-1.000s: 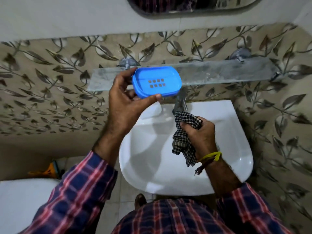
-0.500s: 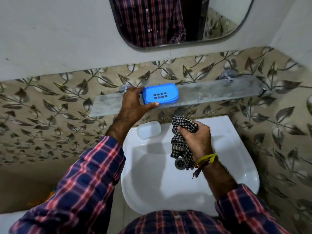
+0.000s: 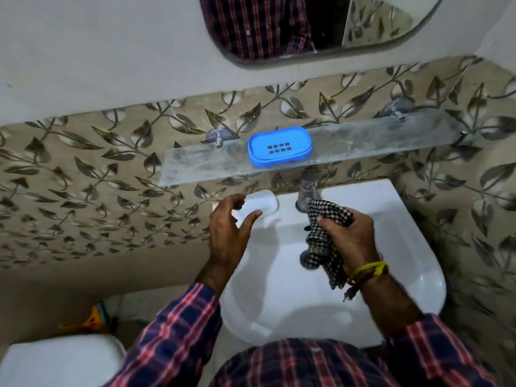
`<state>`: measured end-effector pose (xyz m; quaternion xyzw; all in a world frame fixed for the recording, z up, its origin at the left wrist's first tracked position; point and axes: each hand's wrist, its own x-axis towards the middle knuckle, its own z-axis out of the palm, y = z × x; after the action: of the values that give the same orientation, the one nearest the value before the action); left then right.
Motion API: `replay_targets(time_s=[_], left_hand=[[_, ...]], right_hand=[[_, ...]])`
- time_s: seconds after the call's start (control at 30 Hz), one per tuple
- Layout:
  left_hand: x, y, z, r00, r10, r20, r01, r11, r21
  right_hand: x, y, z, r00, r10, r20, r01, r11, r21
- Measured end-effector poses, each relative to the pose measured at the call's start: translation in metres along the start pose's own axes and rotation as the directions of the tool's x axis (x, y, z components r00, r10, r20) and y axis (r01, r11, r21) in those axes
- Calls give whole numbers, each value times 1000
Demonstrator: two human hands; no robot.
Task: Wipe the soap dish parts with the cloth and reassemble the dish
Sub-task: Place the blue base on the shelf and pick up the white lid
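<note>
One blue soap dish (image 3: 280, 146) sits on the glass shelf (image 3: 195, 166), left of the shelf's middle and close to its front edge, its long axis running along the shelf and its slotted top facing up. The tap (image 3: 307, 191) is partly hidden beneath the shelf, and the sink (image 3: 405, 261) drain is covered by the checked cloth (image 3: 324, 247). The right hand (image 3: 349, 236) grips that bunched cloth over the basin. The left hand (image 3: 231, 233) hovers with fingers loosely spread, holding nothing, above a white soap bar (image 3: 264, 203) at the sink's back-left corner; whether it touches the bar is unclear.
</note>
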<state>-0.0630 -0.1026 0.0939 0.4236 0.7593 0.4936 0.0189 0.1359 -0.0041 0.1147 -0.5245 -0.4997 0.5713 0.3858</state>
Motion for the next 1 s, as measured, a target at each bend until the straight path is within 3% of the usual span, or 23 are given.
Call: replay_targets(time_s=[0.07,0.27,0.47,0.6,0.7,0.8,0.9,1.0], left_hand=[[3,-35,9,977,-178,115,176,984,31],[30,-83,32,874,-330,357,291,944,158],[49,-115,57,858,-316,405,249,945,210],[47,-109,59,896,-249,367,224,968,110],[34,-98,54,916,-93,390,91,996,26],[12,-92,46,897,180,403,-175,983,-51],[-10,-85,40,784,401,473,-455,890,0],[-27,-75,34,621,553,556,-688,725,46]], right_hand=[[-6,3,0,1000,16,16,-17,999,40],[-13,8,-2,1000,12,-10,-12,1000,-27],[-10,9,-2,998,-36,-58,31,995,-92],[-5,9,-5,994,-45,-103,33,993,-113],[-4,8,-10,991,-40,-131,26,994,-105],[-2,10,-13,987,-35,-154,19,994,-104],[-5,11,-14,986,-31,-164,15,995,-102],[-11,9,-15,990,-9,-142,3,999,-41]])
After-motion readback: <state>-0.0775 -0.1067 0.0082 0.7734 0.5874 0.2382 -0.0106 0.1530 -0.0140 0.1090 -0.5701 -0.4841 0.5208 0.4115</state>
